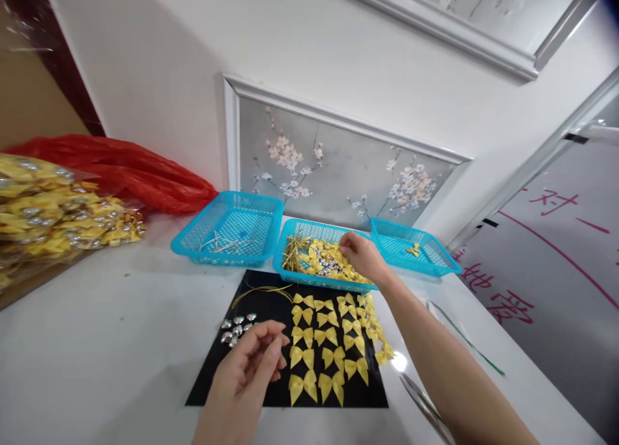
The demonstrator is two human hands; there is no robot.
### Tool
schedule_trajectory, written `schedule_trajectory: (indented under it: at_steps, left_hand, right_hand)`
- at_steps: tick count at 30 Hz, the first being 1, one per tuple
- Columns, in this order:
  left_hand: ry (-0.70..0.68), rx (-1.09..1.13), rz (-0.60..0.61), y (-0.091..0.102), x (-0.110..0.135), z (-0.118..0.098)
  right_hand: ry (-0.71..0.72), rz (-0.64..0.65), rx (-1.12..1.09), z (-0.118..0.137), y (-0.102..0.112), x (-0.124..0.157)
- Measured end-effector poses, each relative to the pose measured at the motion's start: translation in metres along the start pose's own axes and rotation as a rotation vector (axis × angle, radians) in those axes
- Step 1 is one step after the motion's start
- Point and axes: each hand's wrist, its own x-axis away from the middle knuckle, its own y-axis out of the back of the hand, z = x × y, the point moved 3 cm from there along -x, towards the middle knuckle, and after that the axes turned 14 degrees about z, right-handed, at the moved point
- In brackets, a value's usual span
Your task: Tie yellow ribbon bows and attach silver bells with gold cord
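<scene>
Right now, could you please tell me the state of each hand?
Left hand: loosely curled over the black mat; whether it holds anything cannot be told.
Right hand: reaching into the middle blue plastic basket; grip hidden.

Three baskets stand in a row behind the mat (261,290): the left basket (229,229), the middle basket (290,264) and the right basket (411,248). Bows (326,348) lie in rows on the mat, beads (236,327) to their left, scissors (425,406) off its right edge
</scene>
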Motion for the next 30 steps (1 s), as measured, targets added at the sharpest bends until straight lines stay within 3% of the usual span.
schedule_trajectory:
  at_steps: [3, 7, 9, 14, 19, 22, 26, 30]
  left_hand:
    - [0.039, -0.006, 0.034, -0.002, 0.000, -0.003]
    - [0.012, 0.048, 0.078, -0.010, 0.002, -0.013]
    - [-0.020, 0.080, 0.110, -0.015, 0.005, -0.018]
    - [-0.029, 0.105, 0.151, -0.017, 0.009, -0.021]
    - [0.030, 0.070, 0.171, -0.014, 0.007, -0.012]
    - [0.043, 0.104, 0.164, -0.014, 0.006, -0.011]
    - [0.051, 0.094, 0.111, -0.013, 0.005, -0.014]
    - [0.005, 0.021, 0.103, -0.013, 0.006, -0.014]
  right_hand:
    - [0.070, 0.010, -0.216, 0.028, -0.012, 0.030]
    - [0.120, 0.060, -0.446, 0.069, -0.047, 0.082]
    - [0.097, 0.039, -0.662, 0.080, -0.064, 0.105]
    - [0.094, -0.036, -0.644, 0.085, -0.084, 0.127]
    - [0.047, 0.062, -0.786, 0.079, -0.088, 0.127]
    - [0.107, -0.009, -0.633, 0.081, -0.081, 0.131]
    - [0.326, -0.194, -0.114, 0.097, -0.076, 0.142]
    - [0.368, -0.182, 0.217, 0.106, -0.093, 0.145]
